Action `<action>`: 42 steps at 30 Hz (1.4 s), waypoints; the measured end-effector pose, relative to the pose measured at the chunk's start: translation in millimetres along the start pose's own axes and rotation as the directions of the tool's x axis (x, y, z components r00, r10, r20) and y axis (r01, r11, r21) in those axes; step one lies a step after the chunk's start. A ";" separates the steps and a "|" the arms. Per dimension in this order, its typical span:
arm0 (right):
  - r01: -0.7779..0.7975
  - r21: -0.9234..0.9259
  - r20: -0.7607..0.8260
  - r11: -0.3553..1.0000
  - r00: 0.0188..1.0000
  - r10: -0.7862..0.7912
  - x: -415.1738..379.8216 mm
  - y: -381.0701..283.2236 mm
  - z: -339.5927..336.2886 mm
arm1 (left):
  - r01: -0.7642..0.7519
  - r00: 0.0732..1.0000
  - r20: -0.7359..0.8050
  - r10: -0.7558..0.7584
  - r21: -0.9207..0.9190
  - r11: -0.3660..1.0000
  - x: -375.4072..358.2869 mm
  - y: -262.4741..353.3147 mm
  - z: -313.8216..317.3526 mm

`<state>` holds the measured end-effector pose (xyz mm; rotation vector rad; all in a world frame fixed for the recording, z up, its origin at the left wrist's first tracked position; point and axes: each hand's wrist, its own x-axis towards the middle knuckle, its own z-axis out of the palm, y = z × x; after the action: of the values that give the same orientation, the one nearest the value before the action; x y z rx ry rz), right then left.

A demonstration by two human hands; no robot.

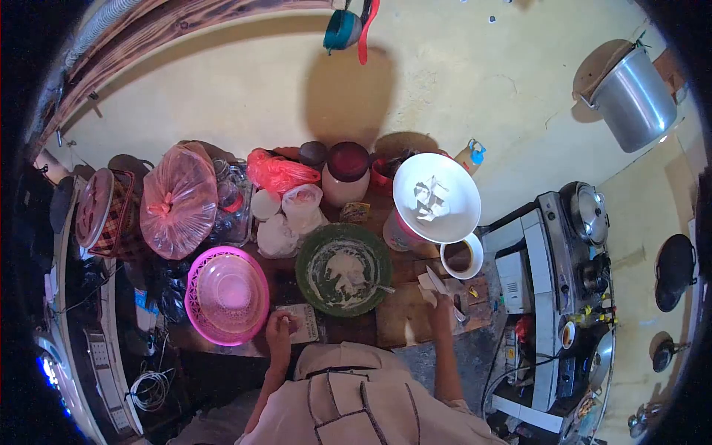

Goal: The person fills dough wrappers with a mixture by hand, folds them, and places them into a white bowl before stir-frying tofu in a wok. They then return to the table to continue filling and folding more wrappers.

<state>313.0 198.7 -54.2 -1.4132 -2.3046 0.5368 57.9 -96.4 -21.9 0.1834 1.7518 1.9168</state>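
My left hand [279, 331] is at the table's front edge with its fingers curled, beside a printed pale packet [303, 322]; what they hold, if anything, is hidden. On the right, my right hand [442, 305] closes at the lower end of a knife [435, 279], whose blade points away from me. A whitish piece [425, 283] lies against the blade. Between my hands stands a green basin [305, 278] with pale, floury dough [344, 271] and a spoon [383, 288] at its right rim. Under the knife is a wooden board [399, 321].
A pink basket [194, 311] holds a clear bowl at left. Behind are plastic bags [178, 200], a dark-lidded jar [347, 182] and a white bowl [461, 189] with white scraps. A cup of dark liquid [458, 257] stands near the right edge. Beyond is a stove [552, 215].
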 end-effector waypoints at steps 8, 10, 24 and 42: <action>0.167 -0.014 -0.028 0.986 0.986 -0.167 31.2 -2.6 22.5 | 0.002 1.000 0.008 -0.002 0.014 1.000 -1.8 12.2 7.3; 0.191 -0.146 -0.029 0.971 0.980 -0.197 33.0 1.7 22.3 | -0.010 1.000 -0.016 0.009 -0.013 1.000 -0.8 8.1 5.6; 0.455 0.584 0.351 0.672 0.605 -0.714 -16.8 -178.5 -5.7 | 0.321 0.840 0.419 -0.345 0.128 0.938 27.3 18.0 61.8; 0.593 -0.315 0.542 0.741 0.753 -0.373 49.7 -159.4 33.4 | -0.169 0.985 0.122 0.121 0.567 0.806 48.5 -17.7 27.3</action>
<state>155.2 172.4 4.1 -0.7935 -3.2116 0.1284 33.9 -49.3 -46.8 0.6216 2.2719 1.3828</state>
